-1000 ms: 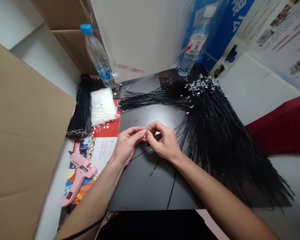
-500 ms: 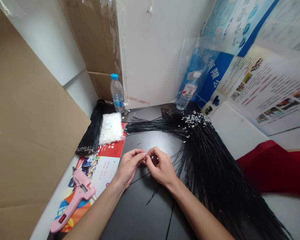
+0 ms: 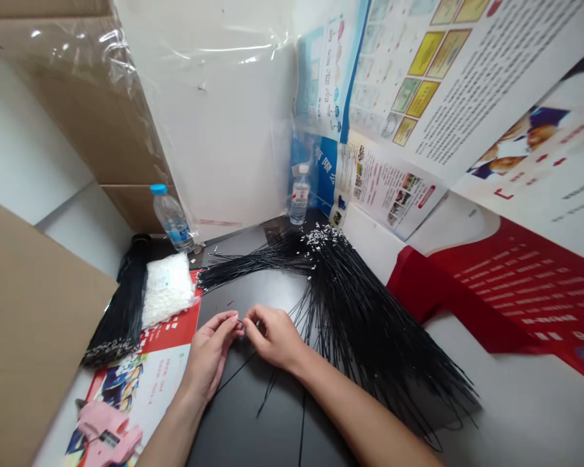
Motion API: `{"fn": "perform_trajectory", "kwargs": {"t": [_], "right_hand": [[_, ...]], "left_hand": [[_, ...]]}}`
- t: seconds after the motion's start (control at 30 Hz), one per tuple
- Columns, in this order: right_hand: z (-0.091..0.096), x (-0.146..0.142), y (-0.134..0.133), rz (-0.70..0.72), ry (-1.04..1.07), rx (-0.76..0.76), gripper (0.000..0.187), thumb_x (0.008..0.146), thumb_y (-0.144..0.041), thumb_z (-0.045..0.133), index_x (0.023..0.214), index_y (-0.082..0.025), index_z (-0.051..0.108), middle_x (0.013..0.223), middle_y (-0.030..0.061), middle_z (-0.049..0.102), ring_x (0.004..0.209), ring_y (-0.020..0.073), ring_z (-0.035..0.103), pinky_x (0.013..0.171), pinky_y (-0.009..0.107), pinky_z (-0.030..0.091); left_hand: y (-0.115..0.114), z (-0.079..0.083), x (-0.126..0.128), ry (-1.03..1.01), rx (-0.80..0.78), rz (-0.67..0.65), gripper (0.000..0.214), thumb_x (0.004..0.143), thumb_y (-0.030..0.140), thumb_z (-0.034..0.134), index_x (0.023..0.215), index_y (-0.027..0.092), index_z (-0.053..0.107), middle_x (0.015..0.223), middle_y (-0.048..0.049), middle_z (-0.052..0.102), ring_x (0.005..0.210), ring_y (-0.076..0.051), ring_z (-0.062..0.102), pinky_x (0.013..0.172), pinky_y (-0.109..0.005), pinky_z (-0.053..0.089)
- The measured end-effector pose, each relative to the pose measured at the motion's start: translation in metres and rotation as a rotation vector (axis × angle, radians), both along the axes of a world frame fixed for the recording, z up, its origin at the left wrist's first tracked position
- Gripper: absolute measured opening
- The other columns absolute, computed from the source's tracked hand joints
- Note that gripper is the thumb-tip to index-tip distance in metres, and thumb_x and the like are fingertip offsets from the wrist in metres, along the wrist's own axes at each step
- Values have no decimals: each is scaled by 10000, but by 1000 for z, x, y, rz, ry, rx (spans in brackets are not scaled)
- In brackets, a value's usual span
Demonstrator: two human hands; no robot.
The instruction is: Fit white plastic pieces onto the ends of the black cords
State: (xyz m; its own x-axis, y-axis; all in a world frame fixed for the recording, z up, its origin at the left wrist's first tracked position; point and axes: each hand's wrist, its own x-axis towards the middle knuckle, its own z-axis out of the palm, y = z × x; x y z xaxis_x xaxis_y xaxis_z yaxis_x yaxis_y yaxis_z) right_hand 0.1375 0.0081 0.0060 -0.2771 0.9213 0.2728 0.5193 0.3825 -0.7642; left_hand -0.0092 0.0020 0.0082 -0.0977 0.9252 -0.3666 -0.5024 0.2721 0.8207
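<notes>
My left hand (image 3: 210,353) and my right hand (image 3: 271,335) meet fingertip to fingertip over a black mat (image 3: 253,415). Both pinch the end of a thin black wire (image 3: 231,376) that trails back toward me; something tiny sits between the fingertips, too small to name. A large fan of black wires with white end pieces (image 3: 365,318) lies just right of my right hand. A second bundle of black wires (image 3: 243,267) lies beyond the hands.
A bag of small white parts (image 3: 166,297) and a black wire bundle (image 3: 119,311) lie at the left. A pink glue gun (image 3: 108,438) rests on a red leaflet. Two water bottles (image 3: 171,218) (image 3: 299,202) stand at the back. Cardboard (image 3: 29,337) walls the left side.
The view has tilted up and swung right, showing more of the posters. Both hands keep the same pinch on the wire end.
</notes>
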Motion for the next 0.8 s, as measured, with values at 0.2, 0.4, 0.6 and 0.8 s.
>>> {"fn": "perform_trajectory", "kwargs": {"t": [0.2,0.4,0.6,0.8], "right_hand": [[-3,-2,0,29,11,17,53,867,-199,542,836,-189,584,761,-9,653,607,95,523,606,205,373],[-5,-2,3,45,57,31,117,879,-204,518,780,-186,577,721,-9,633,626,102,520,625,207,372],[-8,-5,6,53,8,44,126,881,-208,517,766,-188,566,710,-10,623,624,105,516,625,213,365],[11,1,-3,30,-232,43,115,920,-289,544,949,-200,610,887,28,718,720,142,614,643,247,365]], "left_hand": [[-1,-5,0,51,45,-34,380,524,303,934,799,129,738,747,-19,739,677,-107,659,693,-196,536],[0,-13,0,206,119,-66,353,593,357,889,822,127,752,739,-38,732,686,-136,640,707,-237,507],[0,-15,0,234,135,-55,334,624,371,857,832,137,741,727,-33,715,713,-157,644,721,-260,504],[0,-9,0,213,111,-2,368,573,373,882,804,141,715,711,-13,702,644,-124,617,664,-236,497]]}}
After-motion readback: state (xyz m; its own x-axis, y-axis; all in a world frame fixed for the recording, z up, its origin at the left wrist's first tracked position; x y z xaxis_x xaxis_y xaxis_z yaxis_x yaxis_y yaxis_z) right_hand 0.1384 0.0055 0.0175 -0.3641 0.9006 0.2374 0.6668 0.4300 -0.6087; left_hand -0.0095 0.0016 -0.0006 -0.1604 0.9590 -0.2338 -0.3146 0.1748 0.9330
